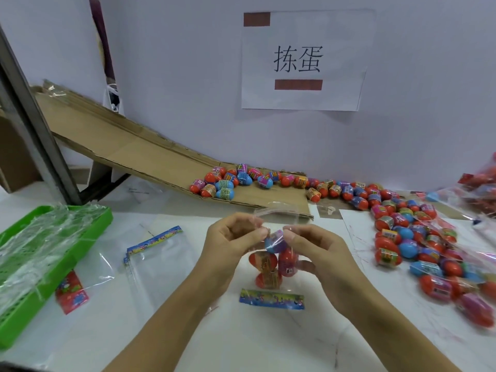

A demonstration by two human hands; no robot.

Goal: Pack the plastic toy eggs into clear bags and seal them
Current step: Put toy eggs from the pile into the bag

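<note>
basket left, loose eggs right

white paper sheet taped to the wall, at 12 o'clock: two large black characters, "拣蛋"
red plastic egg inside the held clear bag, centre: small black mark like "6"
egg wrappers and bag header strips: print too small to read
</note>
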